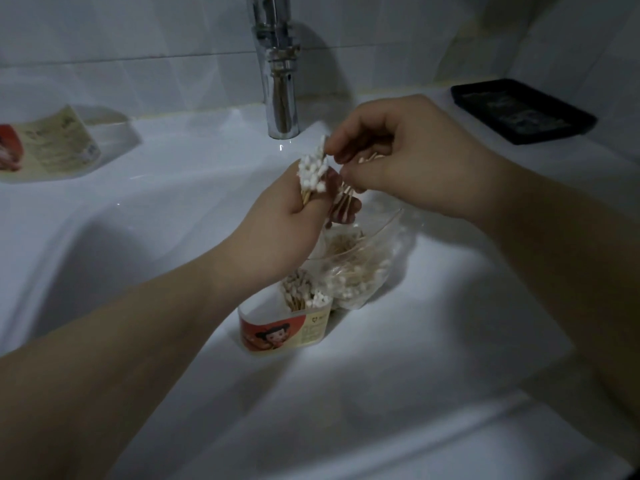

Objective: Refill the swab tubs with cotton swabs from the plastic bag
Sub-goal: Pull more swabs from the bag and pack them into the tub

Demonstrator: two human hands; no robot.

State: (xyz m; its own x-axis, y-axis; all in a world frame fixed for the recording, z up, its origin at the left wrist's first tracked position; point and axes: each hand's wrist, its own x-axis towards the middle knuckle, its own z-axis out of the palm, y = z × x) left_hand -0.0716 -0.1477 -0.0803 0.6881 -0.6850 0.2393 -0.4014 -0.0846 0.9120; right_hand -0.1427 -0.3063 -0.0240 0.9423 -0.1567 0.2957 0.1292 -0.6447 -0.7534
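We look down on a white sink point(138, 209) that fills most of the view, with a pale tiled wall point(138, 36) behind it. A chrome tap point(280, 81) stands at the back rim, in the middle.

Two bare forearms reach in over the basin. We see the left hand point(277, 230) raised above the bowl, with its fingers curled tight round a bundle of cotton swabs point(313, 169). The white tips stand upward and the wooden sticks run down through the fist. The right hand point(408, 157) is just beside it, at about the same height. Its fingers are bent inward and its thumb is pressed toward them, pinching a few loose swabs point(369, 158). Its forefinger tip is right at the top of the bundle, though we cannot tell if it touches.

On the right ledge lies a flat black tray point(523, 110). On the left ledge we find a swab tub point(52, 143) with a printed label, tipped on its side.

Below the hands, inside the basin, a clear plastic bag point(363, 268) lies open and holds a heap of swabs. Touching its near left side stands a second tub point(287, 330) with a red and cream label. It is upright and uncovered, and a cluster of swabs point(304, 292) leans against its right side.
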